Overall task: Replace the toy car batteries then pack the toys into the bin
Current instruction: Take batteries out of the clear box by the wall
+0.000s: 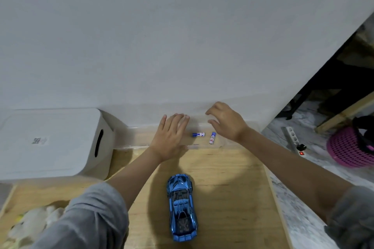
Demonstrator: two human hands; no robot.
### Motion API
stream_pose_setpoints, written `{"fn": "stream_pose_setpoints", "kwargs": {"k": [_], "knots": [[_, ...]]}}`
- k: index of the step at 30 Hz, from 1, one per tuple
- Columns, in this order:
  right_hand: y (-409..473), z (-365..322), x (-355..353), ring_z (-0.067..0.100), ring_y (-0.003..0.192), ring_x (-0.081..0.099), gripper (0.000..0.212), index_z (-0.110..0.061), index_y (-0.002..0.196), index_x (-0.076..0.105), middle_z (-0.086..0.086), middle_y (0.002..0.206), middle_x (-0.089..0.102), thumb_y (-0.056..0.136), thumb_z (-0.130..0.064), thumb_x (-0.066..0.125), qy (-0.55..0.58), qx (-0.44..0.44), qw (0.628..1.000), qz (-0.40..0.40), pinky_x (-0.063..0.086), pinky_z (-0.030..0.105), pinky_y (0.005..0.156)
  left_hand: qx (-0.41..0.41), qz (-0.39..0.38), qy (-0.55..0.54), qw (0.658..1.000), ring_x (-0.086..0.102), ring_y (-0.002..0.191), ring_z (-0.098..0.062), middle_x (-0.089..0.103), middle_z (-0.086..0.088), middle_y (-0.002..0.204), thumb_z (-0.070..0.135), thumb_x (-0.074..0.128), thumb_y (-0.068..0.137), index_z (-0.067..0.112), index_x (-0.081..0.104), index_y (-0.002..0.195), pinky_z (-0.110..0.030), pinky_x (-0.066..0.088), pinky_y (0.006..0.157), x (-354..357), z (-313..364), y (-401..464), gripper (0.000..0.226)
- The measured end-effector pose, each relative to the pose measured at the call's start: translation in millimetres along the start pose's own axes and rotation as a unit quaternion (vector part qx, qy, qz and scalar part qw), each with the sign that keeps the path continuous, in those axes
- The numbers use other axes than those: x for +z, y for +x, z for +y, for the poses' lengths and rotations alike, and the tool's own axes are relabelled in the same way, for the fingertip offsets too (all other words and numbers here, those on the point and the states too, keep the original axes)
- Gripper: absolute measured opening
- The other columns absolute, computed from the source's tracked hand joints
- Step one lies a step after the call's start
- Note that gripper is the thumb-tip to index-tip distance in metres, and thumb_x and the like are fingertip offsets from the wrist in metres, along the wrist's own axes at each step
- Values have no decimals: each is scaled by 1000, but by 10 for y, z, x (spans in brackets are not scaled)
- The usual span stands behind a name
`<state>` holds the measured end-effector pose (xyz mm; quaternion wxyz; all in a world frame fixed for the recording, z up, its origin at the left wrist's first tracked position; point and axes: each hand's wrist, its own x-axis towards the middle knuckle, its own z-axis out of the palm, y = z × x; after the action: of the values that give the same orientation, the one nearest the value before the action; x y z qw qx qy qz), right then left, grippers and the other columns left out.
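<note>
- A soft white toy (34,224) lies at the near left corner of the wooden desk (232,198).
- A shiny blue car (181,206) sits near the desk's middle, upright, lengthwise away from the viewer.
- Both arms, in grey sleeves, reach forward over the desk.
- The left hand (171,137) is flat, fingers straight, over the near edge of a clear tray (133,137) by the wall.
- The right hand (225,121) hovers over the tray's right part, fingers loosely curled, holding nothing.
- Two batteries (198,134) lie in the tray between the hands, apart from each other.
- A white lidded bin (52,141) stands far left, touching the tray.
- On the floor to the right are a power strip (293,140) and a pink basket (348,147).
</note>
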<state>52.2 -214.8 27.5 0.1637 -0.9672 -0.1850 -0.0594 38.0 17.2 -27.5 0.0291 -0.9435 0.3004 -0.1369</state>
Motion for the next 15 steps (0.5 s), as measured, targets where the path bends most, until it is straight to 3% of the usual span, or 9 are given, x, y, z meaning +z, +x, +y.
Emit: {"fn": "stream_pose_setpoints", "kwargs": {"k": [4,8,9,11,13,15], "knots": [[17,-34,40,27,69,62,20,-8,74,63,6,73,58,67,-4,80,-57,-4,996,76,31,17,53,2,-12,11,1000,50,123,-29,52,-11,135,60,79,54,7,36,140,-53,41,100,-32,-65,-58,110],[-61,-133,196,26,61,59,10,-8,71,60,6,69,57,75,-6,69,-7,10,991,130,36,20,51,-10,-26,13,1000,46,132,-25,45,-8,145,64,76,56,8,32,142,-54,40,101,-59,-71,-62,113],[-107,-164,274,26,65,60,7,-8,75,61,7,73,58,80,-12,63,3,2,994,113,42,23,53,-13,-28,13,999,44,133,-24,43,-7,147,65,76,56,8,30,143,-53,39,101,-56,-75,-66,113],[-175,-216,452,29,82,60,18,-7,90,62,9,87,59,89,-23,52,-6,4,1000,6,52,35,63,-17,-30,15,999,41,135,-22,40,-6,149,66,75,56,9,28,144,-53,38,103,-44,-85,-77,115],[-200,-283,582,33,100,53,31,-9,108,56,12,105,55,95,-34,43,-34,70,990,-120,48,42,78,-19,-35,20,999,39,137,-22,38,-6,150,67,75,56,9,26,145,-52,37,103,-33,-89,-83,117],[-188,-328,671,35,108,49,41,-12,114,52,14,113,54,97,-44,34,-43,144,973,-174,41,43,89,-21,-38,20,999,38,137,-22,38,-6,150,67,75,55,9,26,145,-52,37,104,-23,-89,-79,118]]}}
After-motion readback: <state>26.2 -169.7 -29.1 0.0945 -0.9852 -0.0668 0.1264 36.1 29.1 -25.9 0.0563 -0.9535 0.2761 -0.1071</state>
